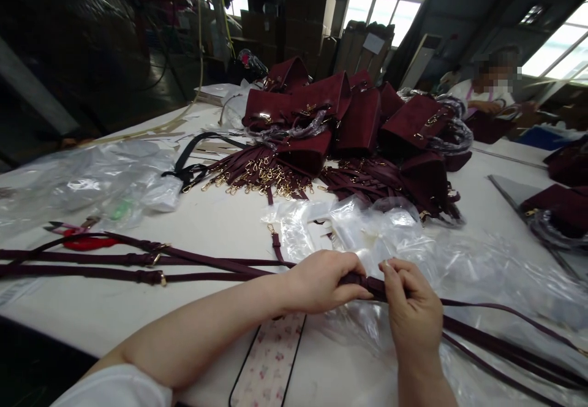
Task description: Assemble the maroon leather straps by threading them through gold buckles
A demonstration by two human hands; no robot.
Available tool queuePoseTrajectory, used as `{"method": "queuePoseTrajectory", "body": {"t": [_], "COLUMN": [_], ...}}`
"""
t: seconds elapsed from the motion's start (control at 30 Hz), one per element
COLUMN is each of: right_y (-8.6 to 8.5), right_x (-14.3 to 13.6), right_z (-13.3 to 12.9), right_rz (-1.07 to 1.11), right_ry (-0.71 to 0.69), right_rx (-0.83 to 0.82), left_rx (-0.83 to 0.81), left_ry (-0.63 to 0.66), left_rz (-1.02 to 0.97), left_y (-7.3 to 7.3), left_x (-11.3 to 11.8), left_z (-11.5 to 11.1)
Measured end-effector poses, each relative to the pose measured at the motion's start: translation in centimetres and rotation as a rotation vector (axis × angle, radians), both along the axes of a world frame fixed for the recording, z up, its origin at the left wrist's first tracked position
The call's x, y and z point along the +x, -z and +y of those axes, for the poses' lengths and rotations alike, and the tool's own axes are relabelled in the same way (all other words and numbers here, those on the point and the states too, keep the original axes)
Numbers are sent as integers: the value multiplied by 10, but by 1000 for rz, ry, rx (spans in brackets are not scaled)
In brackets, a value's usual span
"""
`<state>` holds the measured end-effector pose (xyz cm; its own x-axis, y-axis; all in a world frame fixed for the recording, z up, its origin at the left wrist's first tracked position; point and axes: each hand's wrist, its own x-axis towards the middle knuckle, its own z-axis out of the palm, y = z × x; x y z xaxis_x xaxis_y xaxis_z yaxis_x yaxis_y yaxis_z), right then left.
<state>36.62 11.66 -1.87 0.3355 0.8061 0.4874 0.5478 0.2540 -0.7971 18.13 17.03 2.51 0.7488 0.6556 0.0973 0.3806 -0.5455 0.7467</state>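
Across the broad white table point(220, 216), at far middle, a heap of burgundy suede-like handbags point(358, 119) with gold-coloured fittings. At their near side, bundled narrow burgundy straps point(229, 165) with gold-coloured metal clips point(266, 174). Just left of these, a loose black strap point(197, 143). At left, crumpled clear plastic bags point(110, 177); nearer, a small red-handled tool point(92, 241) with dark points. From middle to right, more clear plastic sheeting point(496, 272), in wrinkled layers. At near middle, partly hidden, a flat pale pink flower-patterned case point(271, 358) with black edging.
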Motion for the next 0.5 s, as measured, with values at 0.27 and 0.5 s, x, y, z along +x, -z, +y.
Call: {"method": "queuePoseTrajectory", "body": {"t": [0.27,0.5], "right_y": [-4,5], "right_x": [-8,-5], "right_z": [-3,-4], "right_rz": [-85,379], "right_ry": [-321,-304], "right_rx": [-24,-48], "left_rx": [73,-40], "left_ry": [96,-79], "left_rz": [85,-170], "left_y": [1,-4], "left_x": [5,-5], "left_z": [-5,-1]}}
